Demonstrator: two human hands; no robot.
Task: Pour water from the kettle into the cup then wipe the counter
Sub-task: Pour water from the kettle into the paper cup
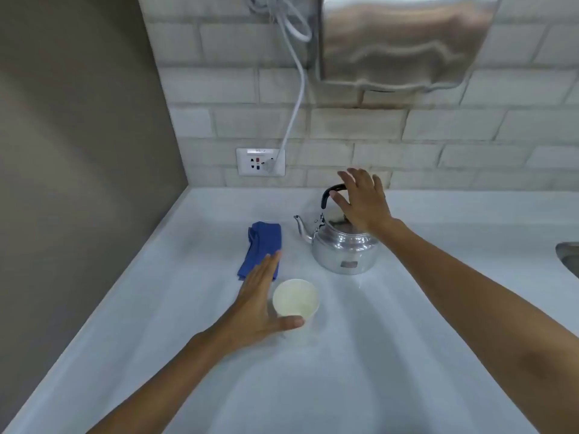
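Note:
A shiny metal kettle with a black handle stands upright on the white counter, spout pointing left. My right hand hovers over the handle with fingers spread, holding nothing. A white paper cup stands upright in front of the kettle. My left hand is open beside the cup's left side, thumb under its near rim and fingers straight. A folded blue cloth lies left of the kettle, partly under my left fingertips.
A brick wall runs behind the counter with a socket and a white cable plugged in. A steel hand dryer hangs above. A sink edge shows at the far right. A grey wall bounds the left.

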